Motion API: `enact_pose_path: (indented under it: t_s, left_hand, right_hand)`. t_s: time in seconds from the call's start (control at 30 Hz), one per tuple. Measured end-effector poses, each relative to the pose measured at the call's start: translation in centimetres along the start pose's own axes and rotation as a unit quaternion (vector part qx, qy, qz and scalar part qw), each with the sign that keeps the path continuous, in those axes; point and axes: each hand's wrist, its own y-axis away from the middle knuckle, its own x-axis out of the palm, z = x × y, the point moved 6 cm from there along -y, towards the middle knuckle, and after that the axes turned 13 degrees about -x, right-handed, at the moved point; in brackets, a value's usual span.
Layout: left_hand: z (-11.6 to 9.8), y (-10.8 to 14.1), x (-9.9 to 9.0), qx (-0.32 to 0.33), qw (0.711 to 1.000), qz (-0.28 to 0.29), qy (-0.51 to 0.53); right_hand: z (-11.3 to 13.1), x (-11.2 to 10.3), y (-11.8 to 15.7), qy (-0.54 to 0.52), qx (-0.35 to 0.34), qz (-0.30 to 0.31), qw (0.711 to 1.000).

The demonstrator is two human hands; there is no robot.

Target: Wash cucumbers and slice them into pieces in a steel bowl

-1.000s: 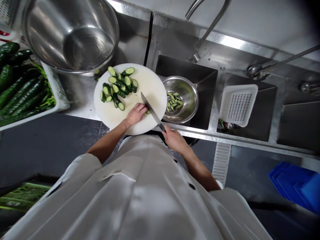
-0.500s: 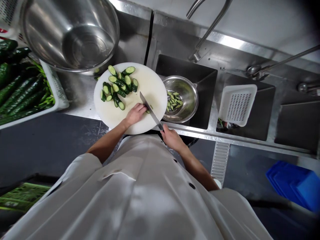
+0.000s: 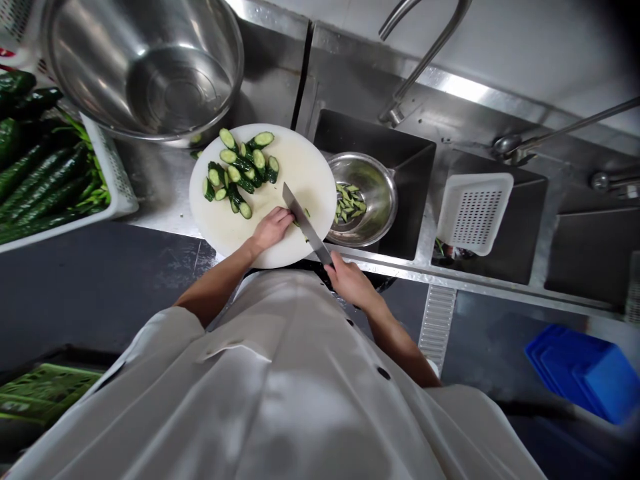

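Note:
My right hand [image 3: 350, 277] is closed round the handle of a kitchen knife [image 3: 307, 227], its blade slanting up and left over the round white cutting board [image 3: 215, 230]. Against the blade's left side, my left hand [image 3: 273, 227] is closed with curled fingertips on a cucumber piece, mostly hidden under them. Small green cut bits [image 3: 307, 213] lie by the blade. Several chunks of cucumber [image 3: 245, 163] sit in a cluster at the board's upper left. To the right, a steel bowl [image 3: 387, 213] holds cut cucumber pieces [image 3: 349, 202].
A large steel basin [image 3: 220, 100] stands behind the board. At the left is a white crate [image 3: 117, 180] of whole cucumbers [image 3: 45, 180]. Sinks with a faucet [image 3: 430, 60] and a white perforated basket [image 3: 475, 210] are at the right. Blue bins [image 3: 583, 373] stand on the floor.
The knife and right hand have shifted slightly right and down. More small green bits show beside the blade. My left hand stays in nearly the same place.

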Motion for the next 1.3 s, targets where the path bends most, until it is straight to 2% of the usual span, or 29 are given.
enact_pose_path:
  t_s: [0.33, 0.53, 0.67, 0.73, 0.8, 0.87, 0.93, 1.0, 1.07, 1.13, 1.23, 1.3]
  left_hand:
    - [0.2, 0.1, 0.0, -0.003, 1.000, -0.004, 0.010]
    - [0.1, 0.1, -0.2, 0.006, 1.000, -0.013, 0.009]
    - [-0.1, -0.2, 0.0, 0.003, 1.000, -0.004, 0.009]
    - [-0.1, -0.1, 0.0, -0.006, 1.000, -0.006, 0.019]
    - [0.4, 0.3, -0.7, -0.021, 0.999, -0.019, 0.031]
    - [1.6, 1.2, -2.3, -0.053, 0.997, -0.054, 0.031]
    - [3.5, 2.2, -4.6, -0.093, 0.991, -0.096, 0.013]
    - [5.5, 3.2, -6.8, -0.123, 0.986, -0.112, -0.013]
    - [6.8, 3.7, -8.2, -0.128, 0.987, -0.087, -0.031]
    - [7.4, 3.8, -8.9, -0.122, 0.991, -0.043, -0.045]
    - [7.7, 3.4, -8.9, -0.140, 0.987, 0.013, -0.080]
    - [7.8, 2.9, -8.5, -0.166, 0.980, 0.027, -0.104]
  right_hand:
    - [-0.3, 0.3, -0.7, -0.010, -0.024, -0.020, 0.999]
    - [-0.5, 0.0, -0.9, -0.019, -0.010, -0.023, 1.000]
    - [-0.3, -0.1, -2.5, -0.035, -0.022, -0.042, 0.998]
    - [-0.7, -0.7, -2.2, -0.035, -0.021, -0.060, 0.997]
    - [-1.3, -1.4, -0.6, -0.034, -0.023, -0.082, 0.996]
    - [-1.9, -1.8, 1.5, -0.033, -0.036, -0.091, 0.995]
    - [-2.4, -1.3, 3.1, -0.039, -0.064, -0.068, 0.995]
    - [-2.6, 0.1, 3.5, -0.048, -0.099, -0.027, 0.994]
    - [-3.0, 1.5, 2.8, -0.059, -0.117, -0.005, 0.991]
    - [-4.1, 2.0, 1.3, -0.075, -0.106, -0.032, 0.991]
    - [-7.0, 1.2, -0.6, -0.117, -0.040, -0.102, 0.987]
    - [-9.5, 0.1, -1.2, -0.151, 0.015, -0.131, 0.980]
